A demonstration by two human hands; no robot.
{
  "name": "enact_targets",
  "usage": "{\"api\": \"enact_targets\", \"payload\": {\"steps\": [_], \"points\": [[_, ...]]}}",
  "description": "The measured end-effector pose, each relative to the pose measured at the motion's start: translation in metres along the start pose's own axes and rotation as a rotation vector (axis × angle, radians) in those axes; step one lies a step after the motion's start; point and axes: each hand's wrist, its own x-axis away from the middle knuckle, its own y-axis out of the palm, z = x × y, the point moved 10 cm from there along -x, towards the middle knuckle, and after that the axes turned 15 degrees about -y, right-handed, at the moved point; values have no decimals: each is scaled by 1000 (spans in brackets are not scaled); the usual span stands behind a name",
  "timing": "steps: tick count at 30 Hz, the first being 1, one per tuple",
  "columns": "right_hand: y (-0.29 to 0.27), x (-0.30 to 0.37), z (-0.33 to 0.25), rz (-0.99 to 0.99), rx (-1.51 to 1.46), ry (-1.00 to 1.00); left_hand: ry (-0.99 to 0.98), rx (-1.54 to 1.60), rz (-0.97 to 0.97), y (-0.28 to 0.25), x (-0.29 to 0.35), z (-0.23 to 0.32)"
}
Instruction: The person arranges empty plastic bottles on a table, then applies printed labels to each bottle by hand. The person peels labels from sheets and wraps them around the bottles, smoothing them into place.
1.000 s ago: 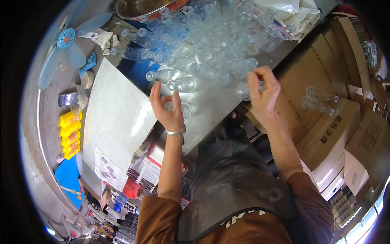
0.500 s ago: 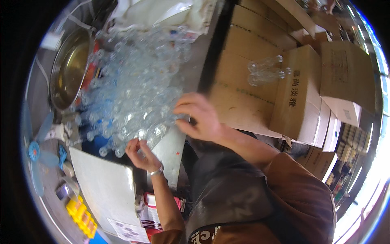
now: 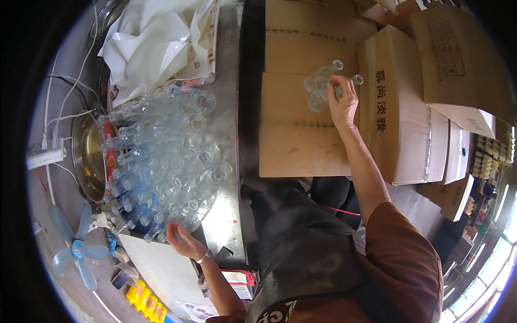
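Observation:
A heap of clear glass bottles (image 3: 172, 156) lies on its side on the metal table to the left, necks mostly pointing left. At the heap's near edge is my left hand (image 3: 186, 243), its fingers loosely bent and apart, close to the bottle necks. My right hand (image 3: 343, 102) reaches over a large cardboard box on the right, where a few clear glass bottles (image 3: 318, 83) lie together. Its fingers are closed round one of these bottles, which the hand partly hides. Two bottle mouths show beyond the fingers.
The brown cardboard box (image 3: 301, 148) stands beside the table, with more cartons (image 3: 396, 107) to its right. White plastic sheeting (image 3: 156, 48) lies behind the heap. A metal basin (image 3: 89, 156), a blue fan (image 3: 78, 248) and yellow packs (image 3: 145, 300) are at the left.
My right hand has moved from the heap's right edge to the bottles on the box and closed there. My left hand stays by the heap, its fingers looser. The view has shifted.

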Motion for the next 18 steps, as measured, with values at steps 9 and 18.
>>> {"api": "enact_targets", "payload": {"steps": [9, 18], "points": [[-60, -10, 26, 166, -126, 276, -55, -36, 44, -8, 4, -8], [-5, -12, 84, -264, -64, 270, -91, 45, 48, -8, 6, -16]]}}
